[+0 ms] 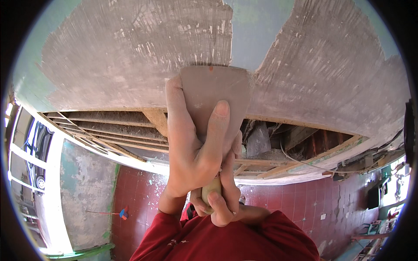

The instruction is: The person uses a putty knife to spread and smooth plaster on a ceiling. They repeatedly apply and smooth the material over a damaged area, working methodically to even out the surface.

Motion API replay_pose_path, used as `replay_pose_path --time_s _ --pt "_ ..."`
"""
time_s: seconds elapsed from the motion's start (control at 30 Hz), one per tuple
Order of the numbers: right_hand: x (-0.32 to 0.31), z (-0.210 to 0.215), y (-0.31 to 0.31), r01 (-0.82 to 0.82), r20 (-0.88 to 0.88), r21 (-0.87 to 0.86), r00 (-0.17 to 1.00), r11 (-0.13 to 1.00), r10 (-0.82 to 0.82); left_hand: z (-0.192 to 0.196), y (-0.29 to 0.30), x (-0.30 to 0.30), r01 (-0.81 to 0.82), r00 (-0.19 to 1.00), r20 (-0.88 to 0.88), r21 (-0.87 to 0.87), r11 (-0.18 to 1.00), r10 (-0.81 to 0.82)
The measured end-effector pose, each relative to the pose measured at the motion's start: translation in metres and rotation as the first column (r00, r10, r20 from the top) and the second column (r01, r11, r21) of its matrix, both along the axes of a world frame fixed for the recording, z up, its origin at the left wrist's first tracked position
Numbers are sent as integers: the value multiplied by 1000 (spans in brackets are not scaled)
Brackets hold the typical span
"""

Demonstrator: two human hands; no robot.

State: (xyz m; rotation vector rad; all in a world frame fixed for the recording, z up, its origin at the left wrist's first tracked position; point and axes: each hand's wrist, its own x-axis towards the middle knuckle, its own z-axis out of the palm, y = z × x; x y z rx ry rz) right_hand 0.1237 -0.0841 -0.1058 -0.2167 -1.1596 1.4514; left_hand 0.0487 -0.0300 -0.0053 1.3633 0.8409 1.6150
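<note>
Both the left hand [185, 150] and the right hand [224, 204] are clamped on one scraper [211, 87], the left thumb flat on its blade, the right fingers around its handle [212, 186]. Its long axis runs up the view, the wide edge beyond both hands at the patchy grey surface [130, 52]; the left hand is nearer that edge. Farther out, slatted openings [109, 125] and red floor [137, 187] show.

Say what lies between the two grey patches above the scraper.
In the head view, a strip of blue-green paint separates the left patch from the right patch, narrowing toward the scraper.
</note>
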Motion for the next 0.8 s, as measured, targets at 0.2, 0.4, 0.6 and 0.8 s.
replay_pose_path --time_s 0.2,0.4,0.6,0.8 --pt "4 -9 -6 40 105 77 993 996 -48 -20 5 -1 -73 993 -80 175 982 88" --pt "2 -7 -2 50 -6 86 999 995 -49 6 -3 11 15 996 88 126 992 -27" --pt "4 -12 -16 91 97 13 991 996 -92 -10 -3 6 -12 1000 28 114 993 9" --pt "9 1 -8 61 63 66 996 996 -65 -2 -6 12 -34 995 96 98 995 24"
